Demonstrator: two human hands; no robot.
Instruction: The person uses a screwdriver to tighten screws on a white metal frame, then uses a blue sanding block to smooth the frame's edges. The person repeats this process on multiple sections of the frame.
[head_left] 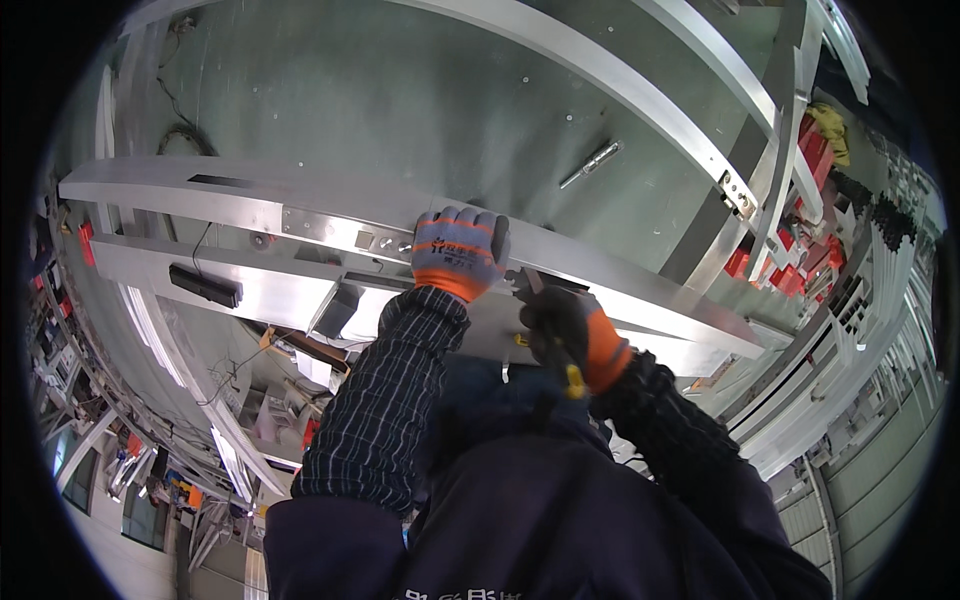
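My left hand, in a grey glove with orange bands, is closed over the edge of a long silver aluminium profile lying across the bench. Metal fittings and cut-outs show in the profile just left of that hand. Close by on the right, my right hand, in a dark and orange glove, is wrapped round a hand tool with a black and yellow handle. The tool's dark metal end meets the profile; motion blur and the fingers hide its exact kind.
A silver and dark pen-shaped tool lies on the green bench top. Another curved-looking profile runs across the far side. A black bar-shaped piece sits at the near left. Red boxes and stacked profiles stand at the right.
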